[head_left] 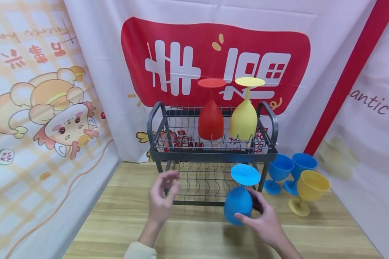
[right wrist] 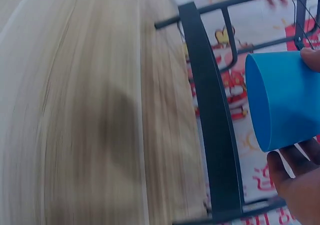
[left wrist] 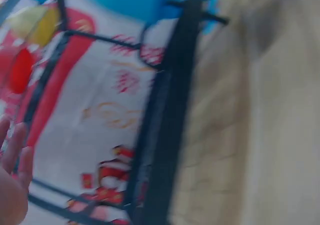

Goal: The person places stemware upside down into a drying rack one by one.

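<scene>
My right hand point(head_left: 264, 219) grips a blue goblet point(head_left: 238, 205) by its bowl, held upside down with its round foot on top, in front of the rack's lower tier. In the right wrist view the rim of the blue goblet point(right wrist: 285, 100) faces the wooden table. My left hand point(head_left: 163, 198) holds nothing; its fingers are loosely bent, near the left front of the dark two-tier dish rack point(head_left: 214, 156). On the upper tier a red goblet point(head_left: 211, 118) and a yellow goblet point(head_left: 244, 120) stand upside down side by side.
Right of the rack, two blue goblets point(head_left: 280, 167) point(head_left: 304, 165) and a yellow goblet point(head_left: 312, 187) stand upright on the wooden table point(head_left: 194, 237). Printed cloths point(head_left: 97, 72) hang behind and at both sides. The rack's lower tier point(head_left: 201, 180) is wire.
</scene>
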{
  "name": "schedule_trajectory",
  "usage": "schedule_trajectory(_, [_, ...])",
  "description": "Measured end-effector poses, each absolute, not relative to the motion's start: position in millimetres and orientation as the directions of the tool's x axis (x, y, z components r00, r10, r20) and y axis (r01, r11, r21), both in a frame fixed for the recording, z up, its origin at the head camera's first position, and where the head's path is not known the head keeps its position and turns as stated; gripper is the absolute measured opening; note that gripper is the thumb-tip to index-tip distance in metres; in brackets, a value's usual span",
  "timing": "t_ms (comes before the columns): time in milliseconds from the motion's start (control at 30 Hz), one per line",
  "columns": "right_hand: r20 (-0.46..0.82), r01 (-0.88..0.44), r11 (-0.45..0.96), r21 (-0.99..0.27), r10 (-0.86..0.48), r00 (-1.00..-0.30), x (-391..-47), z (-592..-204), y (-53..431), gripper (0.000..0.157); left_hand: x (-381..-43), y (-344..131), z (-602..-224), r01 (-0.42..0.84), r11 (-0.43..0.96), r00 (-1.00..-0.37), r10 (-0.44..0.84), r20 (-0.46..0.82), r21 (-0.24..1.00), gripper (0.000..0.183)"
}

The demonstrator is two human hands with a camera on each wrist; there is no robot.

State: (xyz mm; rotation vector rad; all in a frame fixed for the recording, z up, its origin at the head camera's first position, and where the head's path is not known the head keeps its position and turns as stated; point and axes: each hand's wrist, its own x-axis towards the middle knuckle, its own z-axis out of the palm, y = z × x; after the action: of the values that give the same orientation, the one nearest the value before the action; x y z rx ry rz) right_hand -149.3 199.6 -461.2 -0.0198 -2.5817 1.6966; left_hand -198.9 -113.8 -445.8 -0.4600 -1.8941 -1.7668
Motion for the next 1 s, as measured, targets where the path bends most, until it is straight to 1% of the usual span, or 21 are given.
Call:
schedule_trajectory(67, [0.035, -0.014, 0.436, -0.900, 0.040, -0.999, -145.7, -459.7, 213.4, 0.090, -204.3, -125.1, -430.4, 0.612, 0.034, -0.764, -0.229, 0.602, 0.790, 0.026])
schedule_trajectory(133, [0.034, -0.006, 0.470, -0.883, 0.051, -0.998, -143.0, -458.1, 227.0, 0.091, -209.6, -135.4, -414.3, 0.636, -0.006, -0.727, -0.341, 0.597, 0.772, 0.022])
schedule_trajectory(200, [0.036, 0.003, 0.498, -0.867, 0.068, -0.997, -140.3, -456.9, 240.1, 0.092, -214.1, -144.2, -398.2, 0.656, -0.044, -0.698, -0.416, 0.583, 0.754, 0.022])
schedule_trajectory(267, [0.048, 0.003, 0.519, -0.855, 0.085, -0.995, -137.9, -456.2, 253.0, 0.093, -217.1, -151.5, -383.9, 0.667, -0.059, -0.684, -0.444, 0.579, 0.743, 0.025])
schedule_trajectory(367, [0.084, -0.006, 0.549, -0.836, 0.118, -0.989, -134.4, -454.2, 271.9, 0.094, -219.9, -158.4, -366.1, 0.654, -0.047, -0.695, -0.431, 0.575, 0.755, 0.035])
schedule_trajectory(433, [0.111, -0.015, 0.559, -0.829, 0.138, -0.984, -132.4, -451.6, 283.8, 0.094, -221.7, -160.0, -357.1, 0.615, -0.022, -0.730, -0.395, 0.558, 0.788, 0.042])
schedule_trajectory(567, [0.156, -0.026, 0.557, -0.830, 0.188, -0.970, -131.9, -439.9, 301.5, 0.095, -227.6, -158.2, -345.4, 0.518, 0.023, -0.818, -0.280, 0.503, 0.855, 0.054])
schedule_trajectory(667, [0.205, -0.045, 0.563, -0.825, 0.224, -0.953, -134.6, -425.6, 309.0, 0.093, -232.4, -154.2, -341.2, 0.470, 0.065, -0.855, -0.212, 0.473, 0.880, 0.060])
schedule_trajectory(800, [0.313, -0.104, 0.611, -0.785, 0.245, -0.918, -139.8, -402.1, 316.4, 0.090, -237.1, -149.6, -340.6, 0.441, 0.116, -0.866, -0.207, 0.456, 0.890, 0.062])
schedule_trajectory(1000, [0.451, -0.203, 0.660, -0.723, 0.229, -0.863, -148.1, -363.4, 324.7, 0.087, -241.3, -145.0, -340.5, 0.433, 0.067, -0.875, -0.211, 0.437, 0.899, 0.058])
